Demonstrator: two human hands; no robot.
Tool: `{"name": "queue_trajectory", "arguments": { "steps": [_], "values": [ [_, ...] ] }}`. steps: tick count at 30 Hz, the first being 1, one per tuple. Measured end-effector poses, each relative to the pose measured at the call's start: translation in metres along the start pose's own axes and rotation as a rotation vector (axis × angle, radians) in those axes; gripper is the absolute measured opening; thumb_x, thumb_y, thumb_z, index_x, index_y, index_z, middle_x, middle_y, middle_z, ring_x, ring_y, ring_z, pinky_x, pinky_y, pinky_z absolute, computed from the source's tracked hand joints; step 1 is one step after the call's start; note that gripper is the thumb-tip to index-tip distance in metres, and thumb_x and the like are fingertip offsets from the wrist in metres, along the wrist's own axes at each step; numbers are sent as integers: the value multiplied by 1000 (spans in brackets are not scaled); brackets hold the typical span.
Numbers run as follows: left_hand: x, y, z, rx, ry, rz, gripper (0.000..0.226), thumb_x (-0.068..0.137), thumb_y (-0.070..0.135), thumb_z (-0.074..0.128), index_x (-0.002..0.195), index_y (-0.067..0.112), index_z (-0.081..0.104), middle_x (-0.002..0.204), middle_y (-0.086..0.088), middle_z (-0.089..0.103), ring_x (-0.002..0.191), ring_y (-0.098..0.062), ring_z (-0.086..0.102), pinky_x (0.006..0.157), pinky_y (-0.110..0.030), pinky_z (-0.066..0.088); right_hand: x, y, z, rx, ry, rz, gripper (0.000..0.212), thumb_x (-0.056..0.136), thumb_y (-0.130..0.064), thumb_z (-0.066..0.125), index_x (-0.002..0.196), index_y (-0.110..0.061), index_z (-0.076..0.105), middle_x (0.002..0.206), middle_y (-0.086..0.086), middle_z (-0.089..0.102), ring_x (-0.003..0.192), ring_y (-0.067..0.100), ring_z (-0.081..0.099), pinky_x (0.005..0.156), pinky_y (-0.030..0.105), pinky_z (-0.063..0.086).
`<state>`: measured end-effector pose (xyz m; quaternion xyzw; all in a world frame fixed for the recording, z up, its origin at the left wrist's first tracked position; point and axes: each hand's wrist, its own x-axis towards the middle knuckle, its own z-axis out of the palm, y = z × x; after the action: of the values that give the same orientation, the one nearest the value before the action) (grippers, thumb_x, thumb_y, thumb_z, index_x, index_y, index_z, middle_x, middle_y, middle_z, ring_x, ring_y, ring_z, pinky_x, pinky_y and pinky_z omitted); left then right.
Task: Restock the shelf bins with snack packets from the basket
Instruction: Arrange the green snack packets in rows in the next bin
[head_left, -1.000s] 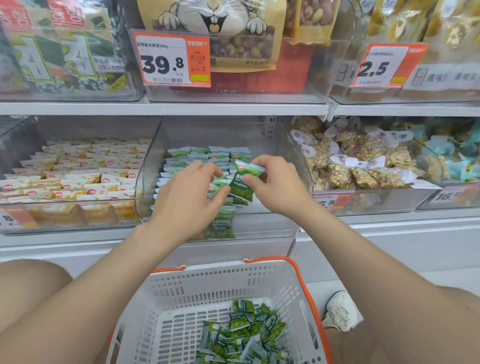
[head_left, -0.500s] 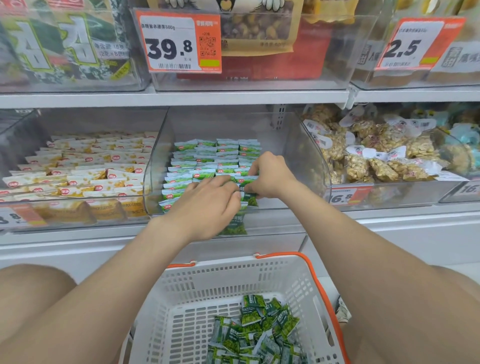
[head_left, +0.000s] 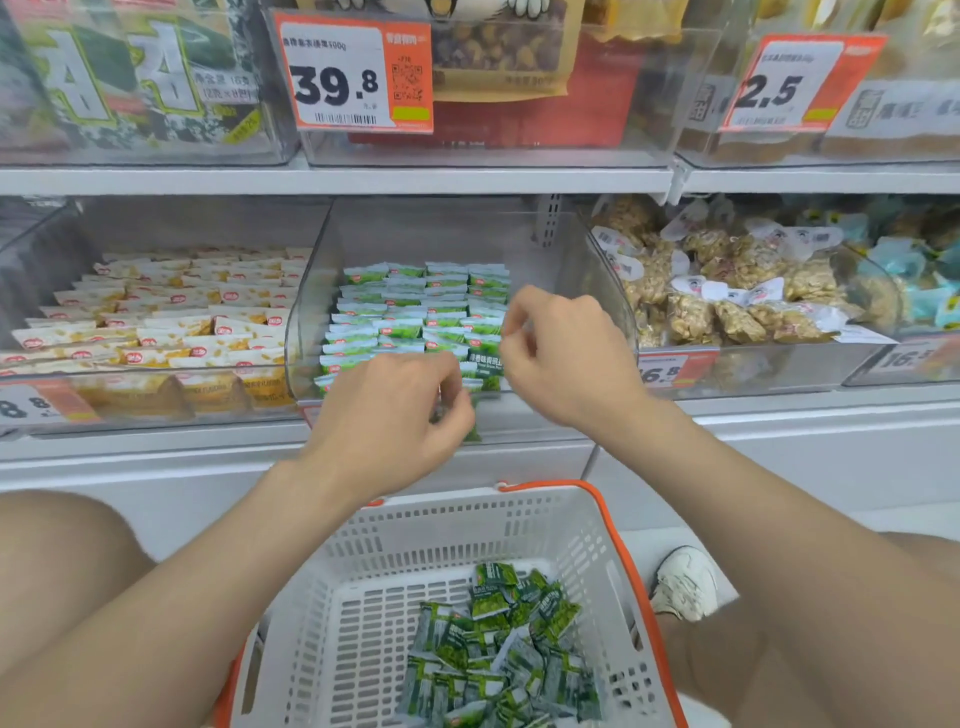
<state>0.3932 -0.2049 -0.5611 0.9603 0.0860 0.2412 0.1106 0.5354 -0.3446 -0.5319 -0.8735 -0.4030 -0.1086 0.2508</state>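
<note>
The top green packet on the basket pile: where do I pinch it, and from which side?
Pinch the top green packet by its free far edge, coming straight down from above. It lies highest at the pile's far end with nothing covering it, and the basket walls likely block a sideways approach.

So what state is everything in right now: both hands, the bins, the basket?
Left hand, fingers curled round the held packets at the bin's front.
Right hand, fingers curled above the front row; blur hides any pinch.
Middle bin, partly filled with neat green rows, room free on its right.
Basket, loose packets heaped in its bottom.
Left bin, yellow packets in rows.
</note>
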Motion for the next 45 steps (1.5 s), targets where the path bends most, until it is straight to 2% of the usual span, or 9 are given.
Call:
{"name": "queue_trajectory", "arguments": {
  "steps": [4, 9, 16, 19, 28, 33, 38, 42, 45],
  "values": [
    [-23, 10, 35, 101, -441, -40, 23, 85, 51, 51, 78, 31, 58, 78, 5, 67, 77, -25, 65, 58, -32, 43, -68, -9, 1, -83, -442, -135, 18, 80, -32, 49, 83, -21, 64, 76, 3, 66, 79, 33, 65, 68, 39, 57],
    [-69, 14, 109, 45, -962, -83, 23, 86, 33, 59, 67, 20, 55, 65, 2, 55, 64, -25, 53, 56, -30, 37, -125, 5, 37, -318, -1033, -258, 20, 93, -15, 52, 75, -18, 46, 76, 1, 47, 77, 28, 58, 61, 33, 43],
    [-148, 19, 209, 192, -1372, -111, 30, 96, 18, 60, 69, 14, 48, 67, -3, 45, 61, -22, 46, 58, -36, 43, -145, 24, 67, -351, -1192, -282, 15, 97, -8, 49, 103, -13, 62, 93, 6, 60, 74, 21, 60, 55, 33, 45],
    [-180, 12, 238, 234, -1362, -166, 21, 100, 7, 55, 81, 13, 48, 77, -4, 47, 66, -21, 50, 65, -36, 48, -144, 25, 74, -342, -1211, -292, 13, 99, -8, 49, 103, -13, 59, 95, 7, 58, 69, 19, 55, 54, 32, 41],
    [-216, 3, 272, 185, -1310, -223, 27, 98, 11, 63, 74, 17, 51, 71, -2, 45, 66, -23, 51, 61, -36, 46, -150, 26, 84, -360, -1254, -315, 11, 97, -5, 52, 102, -12, 57, 86, 4, 51, 67, 18, 52, 54, 31, 41],
    [-194, -17, 252, -97, -1244, -283, 21, 92, 12, 56, 78, 18, 40, 81, -4, 46, 71, -23, 42, 65, -35, 35, -143, 20, 79, -359, -1219, -316, 11, 97, -5, 52, 101, -12, 59, 85, 3, 50, 65, 18, 52, 53, 31, 40],
    [-140, -21, 191, -470, -892, -434, 33, 80, 16, 69, 71, 21, 38, 69, 5, 40, 63, -15, 35, 63, -33, 30, -123, 14, 65, -352, -1130, -276, 29, 96, -1, 51, 76, -18, 39, 84, 3, 46, 66, 19, 50, 52, 32, 39],
    [-99, -8, 141, -726, -653, -474, 23, 89, 12, 68, 80, 16, 47, 73, -3, 47, 58, -13, 44, 58, -29, 39, -104, 20, 56, -286, -896, -208, 11, 98, -8, 55, 107, -13, 52, 94, 6, 49, 84, 29, 58, 53, 32, 35],
    [-78, 8, 105, -936, -551, -512, 12, 104, 9, 58, 97, 9, 48, 95, -25, 58, 79, -20, 63, 73, -31, 61, -92, 22, 52, -78, -774, -48, 25, 99, -25, 60, 121, -15, 55, 114, 10, 57, 112, 34, 57, 77, 39, 48]
  ]
}}
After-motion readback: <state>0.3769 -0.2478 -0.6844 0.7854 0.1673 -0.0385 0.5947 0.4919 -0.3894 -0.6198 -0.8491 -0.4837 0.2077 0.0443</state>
